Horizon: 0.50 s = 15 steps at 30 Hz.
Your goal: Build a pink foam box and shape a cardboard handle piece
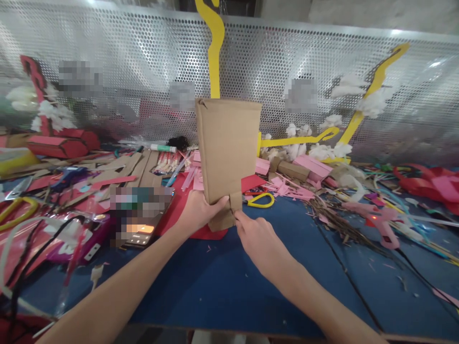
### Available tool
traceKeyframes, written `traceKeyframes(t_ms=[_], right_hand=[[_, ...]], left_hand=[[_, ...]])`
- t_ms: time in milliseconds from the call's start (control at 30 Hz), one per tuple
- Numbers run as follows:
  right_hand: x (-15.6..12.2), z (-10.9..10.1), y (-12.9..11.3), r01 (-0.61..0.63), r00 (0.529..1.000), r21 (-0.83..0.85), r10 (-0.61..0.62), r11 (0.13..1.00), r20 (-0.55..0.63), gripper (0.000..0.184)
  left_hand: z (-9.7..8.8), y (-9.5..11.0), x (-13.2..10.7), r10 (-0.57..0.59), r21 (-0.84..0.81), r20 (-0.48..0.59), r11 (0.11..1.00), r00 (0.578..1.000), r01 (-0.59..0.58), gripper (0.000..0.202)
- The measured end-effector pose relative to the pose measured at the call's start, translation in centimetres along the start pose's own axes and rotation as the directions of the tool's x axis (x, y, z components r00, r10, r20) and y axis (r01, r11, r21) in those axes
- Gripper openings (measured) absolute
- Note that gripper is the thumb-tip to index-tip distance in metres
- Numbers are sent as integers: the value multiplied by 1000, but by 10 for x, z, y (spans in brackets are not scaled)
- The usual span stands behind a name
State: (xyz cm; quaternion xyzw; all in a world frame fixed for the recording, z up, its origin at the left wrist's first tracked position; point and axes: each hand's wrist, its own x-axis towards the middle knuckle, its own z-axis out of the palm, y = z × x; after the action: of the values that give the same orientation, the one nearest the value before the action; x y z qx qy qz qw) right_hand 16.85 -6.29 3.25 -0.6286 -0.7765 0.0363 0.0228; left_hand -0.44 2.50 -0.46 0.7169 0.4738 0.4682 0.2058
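Observation:
Upright in front of me stands a flat brown cardboard piece (231, 148) with folded edges and a small flap near its lower right. My left hand (201, 210) grips its lower left, the thumb pressed on the front and the fingers hidden behind. My right hand (253, 234) is closed at the bottom right, its fingertips pinching the lower edge by the flap. Red paper (213, 235) lies under and behind the cardboard. Just right of it are scissors with yellow handles (263, 200).
A pink glue gun (383, 222) with its red light on lies at right beside thin twigs (344, 224). At left are a phone (150, 224), a purple box (81, 239) and a blue glue gun (70, 177). Yellow paper shapes (358, 117) with white fluff stand before a perforated metal panel (154, 62).

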Motion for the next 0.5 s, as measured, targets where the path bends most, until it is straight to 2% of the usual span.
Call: traceKeyframes(t_ms=[167,333,500], right_hand=[[-4,4,2,46,999,-49,-47,998,-4,30],[-8,14,5,-1,999,-23,1,1000,-42,26],[-11,20,6,12,999,-35,-14,999,-40,29]], left_hand=[[0,0,1,1,86,-1,996,1000,-1,30],[-1,2,2,-58,69,41,996,997,55,37],[-2,4,1,-73,57,47,996,996,71,38]])
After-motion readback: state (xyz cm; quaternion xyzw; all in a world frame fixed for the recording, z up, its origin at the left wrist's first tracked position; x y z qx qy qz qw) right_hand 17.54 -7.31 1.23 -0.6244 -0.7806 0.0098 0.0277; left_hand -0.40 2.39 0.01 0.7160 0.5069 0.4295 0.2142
